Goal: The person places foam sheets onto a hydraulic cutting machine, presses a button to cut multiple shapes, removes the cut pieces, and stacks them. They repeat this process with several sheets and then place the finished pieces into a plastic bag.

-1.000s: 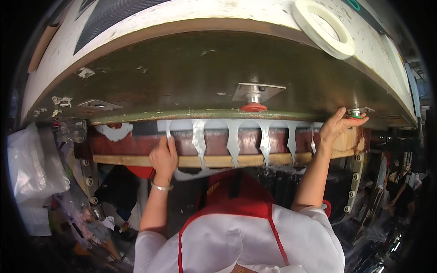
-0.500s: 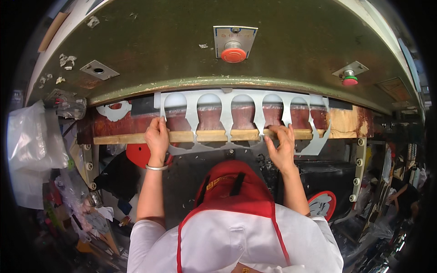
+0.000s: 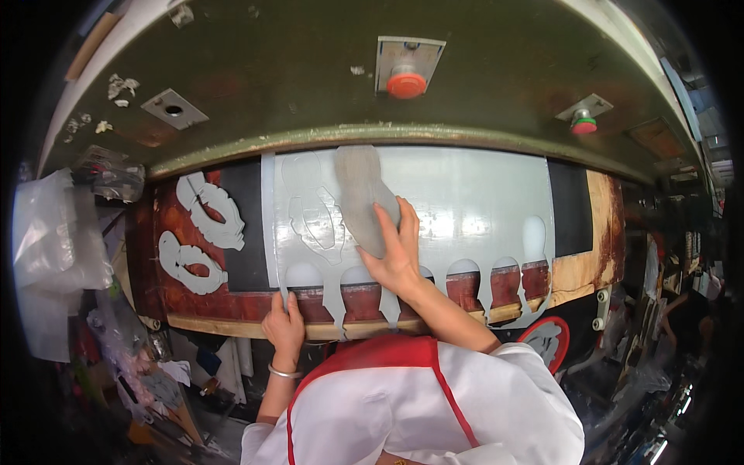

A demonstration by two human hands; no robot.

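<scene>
Two pale grey sole-shaped cut-outs (image 3: 200,232) lay at far left on the reddish-brown worn cutting bed (image 3: 167,298). Left hand (image 3: 284,325) was curled closed, gripping the near scalloped edge of the pale grey sheet of material (image 3: 465,209) against the bed's wooden front strip (image 3: 232,325). Sheet spread flat under the olive-green press head (image 3: 310,85). Right hand (image 3: 397,248) lay open, fingers flat on a grey sole-shaped cutting die (image 3: 363,194), resting on the sheet beside an outlined sole cut. Judged step: positioning die for a cut. Next move likely calls for nesting it close to that outline, hands clear.
</scene>
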